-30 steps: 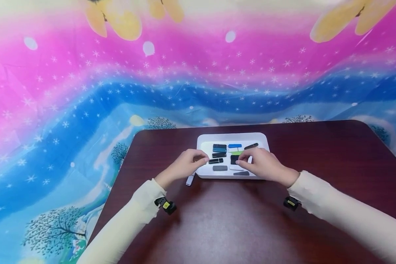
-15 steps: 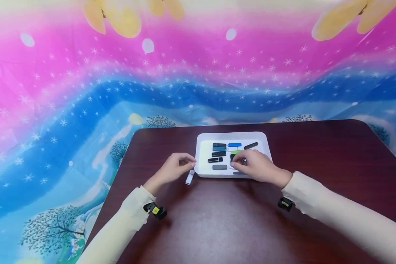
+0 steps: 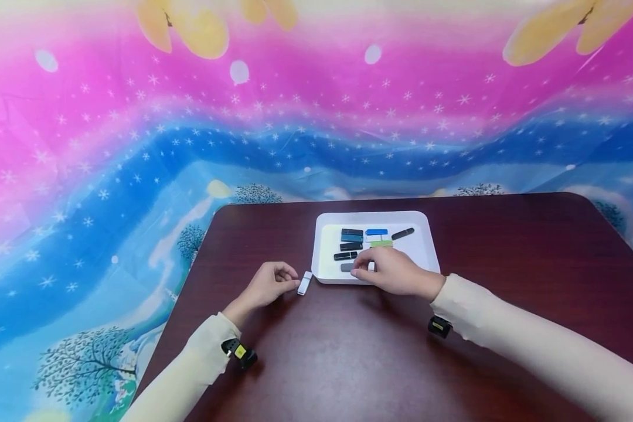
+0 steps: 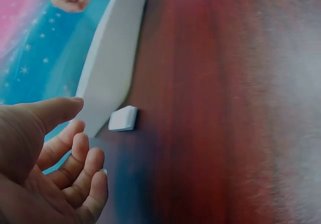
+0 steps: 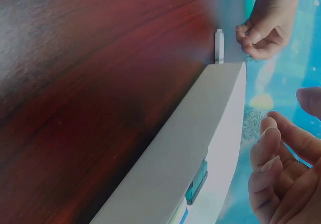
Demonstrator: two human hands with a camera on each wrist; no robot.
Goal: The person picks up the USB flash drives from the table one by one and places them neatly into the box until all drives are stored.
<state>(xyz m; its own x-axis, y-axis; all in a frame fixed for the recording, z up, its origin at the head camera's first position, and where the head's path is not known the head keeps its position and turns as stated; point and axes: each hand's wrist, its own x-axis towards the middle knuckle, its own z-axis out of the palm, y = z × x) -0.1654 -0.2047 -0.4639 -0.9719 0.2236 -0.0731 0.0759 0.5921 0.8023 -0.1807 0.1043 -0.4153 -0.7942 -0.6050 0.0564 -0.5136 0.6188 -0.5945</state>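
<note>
A white USB stick (image 3: 305,283) lies on the dark red table just outside the left front corner of a white tray (image 3: 324,246). Beside it is my left hand (image 3: 266,287), fingers loosely bent, thumb apart from them and nothing between; the left wrist view shows the stick (image 4: 123,118) just beyond the fingertips. My right hand (image 3: 395,272) hovers over the tray's front right part, and in the right wrist view its thumb and fingers (image 5: 281,179) are apart and hold nothing. Several USB sticks lie in the tray, among them a black one (image 3: 345,256) and a grey one (image 3: 347,267) partly hidden by the right hand.
Farther back in the tray are a blue stick (image 3: 376,232), a green one (image 3: 381,242) and a dark one (image 3: 402,234) lying askew. The table (image 3: 506,252) reaches back to a pink and blue patterned cloth (image 3: 316,105).
My left hand has moved left and toward me, from the tray's left rim to beside the white USB stick. The right hand has shifted left over the tray.
</note>
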